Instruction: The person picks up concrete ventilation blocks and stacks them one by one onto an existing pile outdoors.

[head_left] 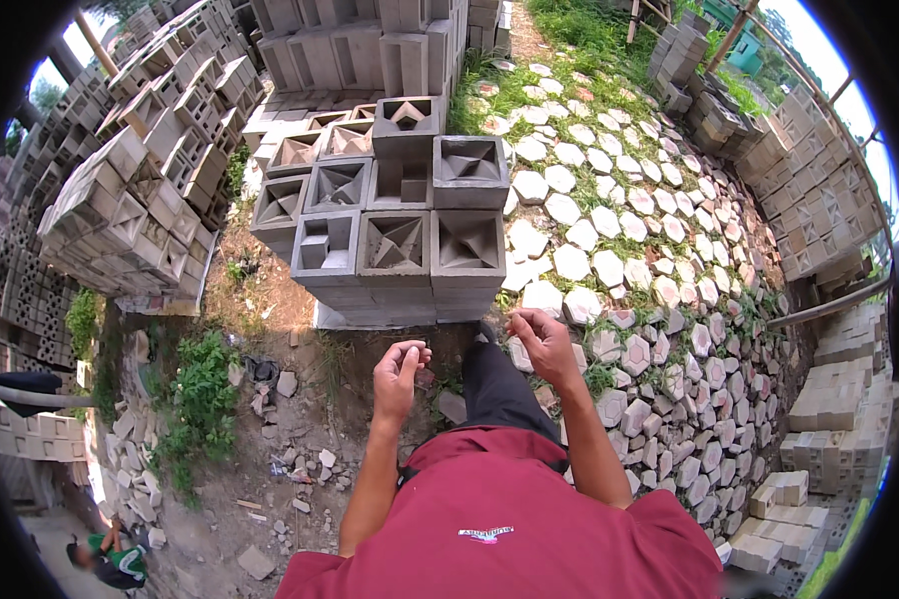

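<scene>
While both arms are raised in front of the red shirt (499, 529), nothing is gripped: the left hand (400, 374) is loosely curled, its fingers bent toward the palm, and the right hand (541, 339) is likewise half-closed with the fingertips drawn together, empty as far as can be seen. Just beyond the hands, a low stack of grey cast-concrete ventilation blocks (395, 250) with recessed square and triangular patterns is found, its front row nearest to the fingers but not touched. These blocks are judged to be heavy, rigid and rough-surfaced, with thin inner webs that could chip if knocked; a hold is best taken with both hands on opposite outer walls, or by hooking fingers into a recess, rather than on the patterned ribs. To the right, pale hexagonal concrete pavers (609, 220) are laid among grass. To the left, a taller pile of similar grey blocks (130, 210) is stacked, with broken rubble (270, 429) and weeds scattered on bare earth below.
</scene>
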Tool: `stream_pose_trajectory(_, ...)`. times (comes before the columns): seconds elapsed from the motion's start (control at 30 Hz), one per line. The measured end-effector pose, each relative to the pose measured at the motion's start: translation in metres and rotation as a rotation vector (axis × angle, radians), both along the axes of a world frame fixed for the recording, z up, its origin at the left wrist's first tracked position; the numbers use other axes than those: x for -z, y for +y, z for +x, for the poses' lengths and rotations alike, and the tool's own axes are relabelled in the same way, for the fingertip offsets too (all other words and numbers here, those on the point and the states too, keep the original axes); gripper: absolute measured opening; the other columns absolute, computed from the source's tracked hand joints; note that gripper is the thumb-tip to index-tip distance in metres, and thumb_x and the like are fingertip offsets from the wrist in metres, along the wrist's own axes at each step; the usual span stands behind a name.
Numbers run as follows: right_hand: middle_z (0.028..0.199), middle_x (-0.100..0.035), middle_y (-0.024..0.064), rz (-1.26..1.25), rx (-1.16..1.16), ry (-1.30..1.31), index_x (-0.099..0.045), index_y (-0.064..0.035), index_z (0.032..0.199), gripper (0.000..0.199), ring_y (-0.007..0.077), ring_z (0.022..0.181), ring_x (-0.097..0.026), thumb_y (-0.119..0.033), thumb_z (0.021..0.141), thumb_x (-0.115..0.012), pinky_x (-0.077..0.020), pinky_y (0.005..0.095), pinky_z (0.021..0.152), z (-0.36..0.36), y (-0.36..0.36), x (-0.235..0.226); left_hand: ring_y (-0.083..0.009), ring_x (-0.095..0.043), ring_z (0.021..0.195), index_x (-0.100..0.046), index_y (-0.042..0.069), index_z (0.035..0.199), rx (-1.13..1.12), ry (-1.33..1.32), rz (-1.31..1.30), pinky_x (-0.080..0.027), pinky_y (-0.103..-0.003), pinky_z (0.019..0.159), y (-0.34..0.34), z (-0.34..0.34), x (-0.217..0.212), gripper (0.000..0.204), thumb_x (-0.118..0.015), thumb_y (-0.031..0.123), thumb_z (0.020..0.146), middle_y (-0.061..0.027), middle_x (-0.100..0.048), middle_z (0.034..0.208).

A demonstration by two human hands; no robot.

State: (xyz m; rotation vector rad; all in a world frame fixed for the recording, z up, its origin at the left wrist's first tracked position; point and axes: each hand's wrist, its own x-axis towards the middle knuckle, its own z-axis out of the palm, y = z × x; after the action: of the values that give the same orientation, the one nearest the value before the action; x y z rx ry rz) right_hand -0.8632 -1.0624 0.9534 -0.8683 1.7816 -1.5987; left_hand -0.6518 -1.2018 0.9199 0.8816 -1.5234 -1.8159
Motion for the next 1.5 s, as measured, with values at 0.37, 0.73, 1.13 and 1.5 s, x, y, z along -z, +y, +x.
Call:
stream_pose_trajectory(0.37,0.080,-0.064,0.0050,0.016,-0.044,-0.072,-0.060,0.0036,0.100,0.028,0.0094,0.074,-0.059,-0.023,0.094,-0.054,-0.0474,0.0228,0.069,-0.184,-0.134,-0.011,-0.0122,-0.060,0.088,-0.058,-0.001,0.104,0.119,-0.093,-0.073,-0.047,-0.026,0.078,-0.140,-0.190,-0.047,0.021,-0.048,0.016,0.095,-0.0065,-0.063,0.095)
stream_pose_trajectory(0.73,0.081,-0.062,0.0043,-0.132,0.140,-0.051,-0.059,0.0029,0.104,0.039,0.0084,0.076,-0.056,-0.032,0.099,-0.041,-0.0445,0.0227,0.070,-0.318,-0.263,0.087,-0.0196,-0.042,0.124,-0.047,0.001,0.127,0.178,-0.157,-0.232,-0.026,-0.037,0.105,-0.307,-0.294,0.053,0.049,-0.034,0.038,0.098,-0.0119,-0.050,0.128)
stream_pose_trajectory(1.13,0.152,0.001,0.0144,0.122,0.218,-0.287,-0.004,-0.0006,0.145,0.086,0.0256,0.141,0.002,-0.066,0.089,-0.007,0.0027,0.0358,0.113,-0.385,-0.316,0.219,-0.0226,0.005,0.141,-0.007,0.002,0.145,0.163,0.009,0.002,0.006,-0.036,0.112,-0.373,-0.373,0.180,0.084,-0.012,0.066,0.090,-0.0105,0.002,0.153)
stream_pose_trajectory(1.5,0.150,-0.016,0.0142,0.137,0.168,-0.849,-0.004,-0.0048,0.146,0.095,0.0247,0.135,-0.026,-0.075,0.083,-0.011,-0.0231,0.0346,0.110,-0.364,-0.336,0.255,-0.0205,-0.008,0.140,-0.017,-0.003,0.143,0.118,0.283,0.514,-0.004,-0.031,0.113,-0.379,-0.386,0.235,0.089,-0.013,0.067,0.089,-0.0108,-0.009,0.152)
